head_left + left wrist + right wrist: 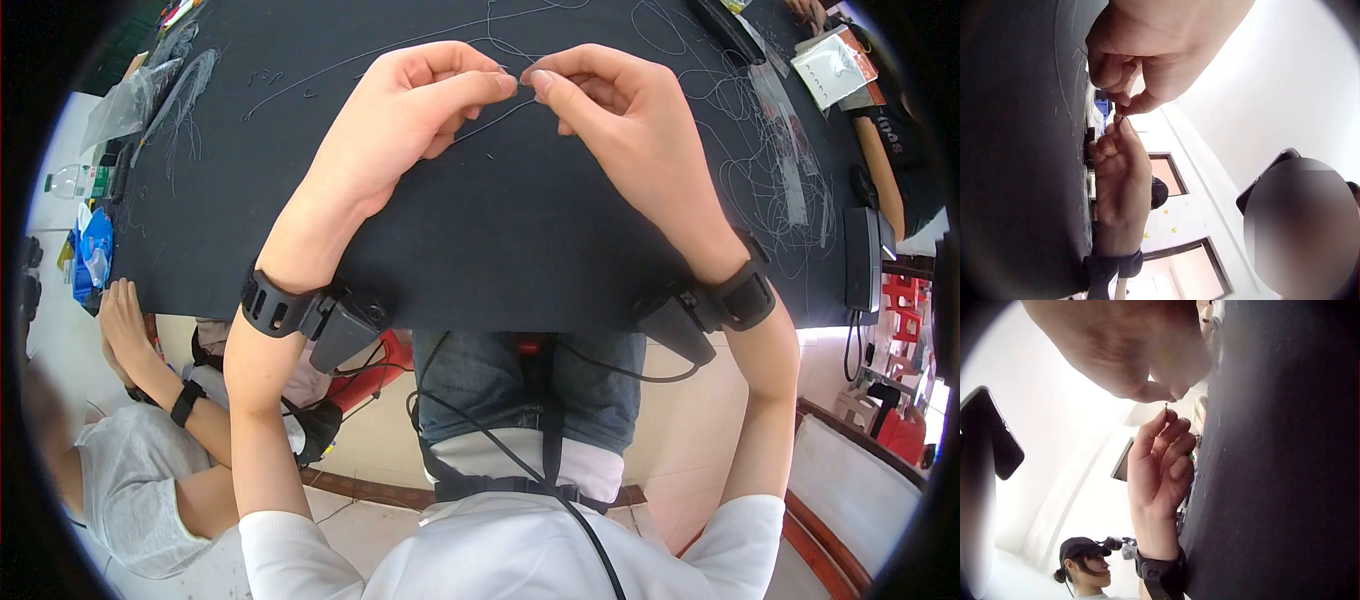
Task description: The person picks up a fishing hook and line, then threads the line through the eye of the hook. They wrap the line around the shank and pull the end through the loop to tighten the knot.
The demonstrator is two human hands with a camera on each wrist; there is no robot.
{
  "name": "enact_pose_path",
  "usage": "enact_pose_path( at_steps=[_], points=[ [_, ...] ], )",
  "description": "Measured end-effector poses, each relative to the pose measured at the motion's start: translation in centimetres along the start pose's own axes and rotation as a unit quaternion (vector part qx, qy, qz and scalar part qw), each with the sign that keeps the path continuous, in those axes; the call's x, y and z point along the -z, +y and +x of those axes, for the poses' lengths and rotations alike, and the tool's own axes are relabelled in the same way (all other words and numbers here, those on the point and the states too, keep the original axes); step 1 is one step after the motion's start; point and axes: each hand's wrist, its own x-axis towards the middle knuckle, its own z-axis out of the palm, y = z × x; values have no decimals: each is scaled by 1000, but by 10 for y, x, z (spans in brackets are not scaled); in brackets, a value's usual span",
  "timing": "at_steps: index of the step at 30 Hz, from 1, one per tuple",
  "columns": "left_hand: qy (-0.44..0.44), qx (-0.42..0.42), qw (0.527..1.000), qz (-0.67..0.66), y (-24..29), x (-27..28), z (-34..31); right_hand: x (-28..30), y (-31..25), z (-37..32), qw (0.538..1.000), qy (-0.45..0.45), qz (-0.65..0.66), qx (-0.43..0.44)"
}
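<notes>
Over the dark table, the fingertips of my left hand (400,115) and right hand (630,115) come together. Thumb and forefinger of each are pinched at a tiny thin dark piece (1166,407), which shows between the fingertips in the right wrist view. It is too small to tell what it is. In the left wrist view, the right hand (1124,178) faces the left hand (1154,50) tip to tip. A thin grey line (495,122) lies on the table below the hands and passes behind them.
Small hooks (310,94) lie on the black tabletop (480,250) at left. Tangled clear line (750,150) spreads at right, near a white card (832,70). Plastic bags (115,120) and a blue packet (93,250) sit along the left edge. Another person (150,480) sits at left.
</notes>
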Motion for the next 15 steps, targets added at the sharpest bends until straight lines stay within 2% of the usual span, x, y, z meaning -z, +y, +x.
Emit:
enact_pose_path(
  at_steps=[15],
  points=[
    [35,-27,998,34,1,-4,-1,2,-6,-1,998,-21,-54,-6]
  ],
)
